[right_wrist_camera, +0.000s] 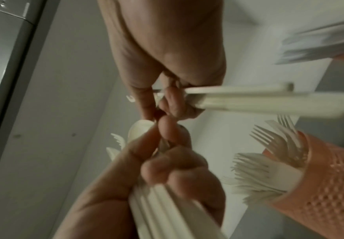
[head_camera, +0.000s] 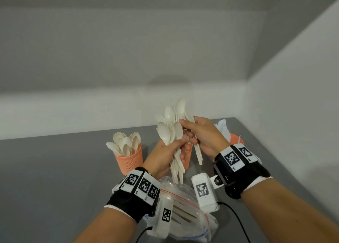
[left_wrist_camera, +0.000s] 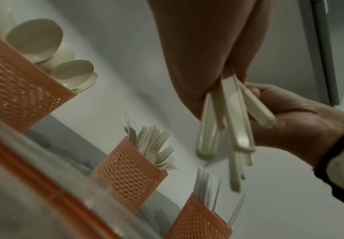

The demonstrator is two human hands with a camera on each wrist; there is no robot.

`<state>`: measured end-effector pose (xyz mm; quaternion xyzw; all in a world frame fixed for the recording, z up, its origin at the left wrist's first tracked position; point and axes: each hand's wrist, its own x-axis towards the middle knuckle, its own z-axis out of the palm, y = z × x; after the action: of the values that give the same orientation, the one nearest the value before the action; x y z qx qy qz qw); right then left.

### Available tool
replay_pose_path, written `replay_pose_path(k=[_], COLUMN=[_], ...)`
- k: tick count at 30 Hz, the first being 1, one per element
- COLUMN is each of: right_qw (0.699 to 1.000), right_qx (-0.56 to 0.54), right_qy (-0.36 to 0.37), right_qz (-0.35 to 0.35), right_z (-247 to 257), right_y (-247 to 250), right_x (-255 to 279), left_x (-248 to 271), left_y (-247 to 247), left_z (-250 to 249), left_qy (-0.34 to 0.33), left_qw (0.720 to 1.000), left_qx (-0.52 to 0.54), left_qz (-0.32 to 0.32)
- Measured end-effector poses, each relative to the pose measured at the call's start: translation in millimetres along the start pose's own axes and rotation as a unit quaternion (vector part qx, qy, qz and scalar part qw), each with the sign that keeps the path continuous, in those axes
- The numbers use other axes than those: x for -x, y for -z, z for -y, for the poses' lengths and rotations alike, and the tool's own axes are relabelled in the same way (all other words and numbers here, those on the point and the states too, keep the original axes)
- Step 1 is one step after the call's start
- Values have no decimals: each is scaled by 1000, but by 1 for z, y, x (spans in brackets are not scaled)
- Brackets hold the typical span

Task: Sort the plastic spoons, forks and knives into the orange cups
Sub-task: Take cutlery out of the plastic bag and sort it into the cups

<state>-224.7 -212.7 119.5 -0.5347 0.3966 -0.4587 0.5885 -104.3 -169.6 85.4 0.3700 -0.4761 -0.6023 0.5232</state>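
My left hand (head_camera: 170,151) grips a mixed bundle of white plastic spoons and forks (head_camera: 169,132) upright above the table. My right hand (head_camera: 198,132) holds a few spoons (head_camera: 180,107) by their handles (right_wrist_camera: 269,101), with its fingertips at the left bundle. Three orange mesh cups stand behind the hands. The left cup (head_camera: 129,161) holds spoons, the middle cup (left_wrist_camera: 130,176) holds forks (right_wrist_camera: 265,174) and is mostly hidden in the head view, and the right cup (head_camera: 236,139) holds clear knives (left_wrist_camera: 208,189).
A clear zip bag (head_camera: 185,209) with cutlery inside lies on the grey table (head_camera: 55,178) near my wrists. White walls close the table off at the back and right. Black cables (head_camera: 236,219) run from the wrist cameras.
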Motion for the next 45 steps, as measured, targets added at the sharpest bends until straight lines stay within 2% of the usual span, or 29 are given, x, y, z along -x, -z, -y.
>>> replay_pose_path(k=[2, 4, 9, 12, 16, 21, 24, 28, 31, 33, 37, 39, 41, 43, 44, 45], right_qw=[999, 997, 987, 979, 972, 966, 967, 980, 975, 964, 914, 896, 887, 865, 855, 849], right_qx=[21, 39, -31, -37, -86, -20, 10, 45, 113, 186, 377, 426, 456, 497, 511, 523], right_qy=[14, 42, 114, 128, 97, 119, 146, 130, 146, 154, 90, 64, 7, -68, -87, -75], right_qz=[-20, -52, -105, -157, -196, -231, -207, -144, -123, -115, -117, -108, -70, 1, 20, 16], right_z=[0, 3, 18, 13, -9, -34, -43, -66, -73, -74, -84, -82, -77, -73, -72, -66], right_y=[0, 1, 9, 11, 11, 6, 2, 0, 4, 6, 9, 12, 18, 23, 25, 24], right_x=[-4, -9, -26, -40, -63, -81, -88, -88, -85, -87, -91, -91, -96, -100, -102, -97], left_x=[-2, -8, -13, -11, -7, 1, 4, 7, 8, 8, 6, 6, 6, 6, 6, 6], left_y=[1, 7, 24, 30, 36, 42, 46, 52, 57, 58, 59, 60, 60, 60, 60, 60], left_z=[-2, -2, -9, -14, -15, -19, -21, -18, -17, -18, -19, -18, -16, -14, -13, -13], left_qy=[11, 28, 39, 26, 20, 14, 0, -6, -4, -5, -10, -7, 2, 12, 17, 22], left_qw=[1000, 996, 972, 971, 972, 977, 979, 982, 982, 982, 984, 984, 984, 983, 982, 982], left_qx=[17, 59, 167, 168, 168, 145, 134, 121, 115, 113, 115, 116, 117, 122, 124, 126], left_qz=[-15, -57, -159, -167, -164, -158, -151, -147, -148, -149, -139, -136, -135, -138, -138, -136])
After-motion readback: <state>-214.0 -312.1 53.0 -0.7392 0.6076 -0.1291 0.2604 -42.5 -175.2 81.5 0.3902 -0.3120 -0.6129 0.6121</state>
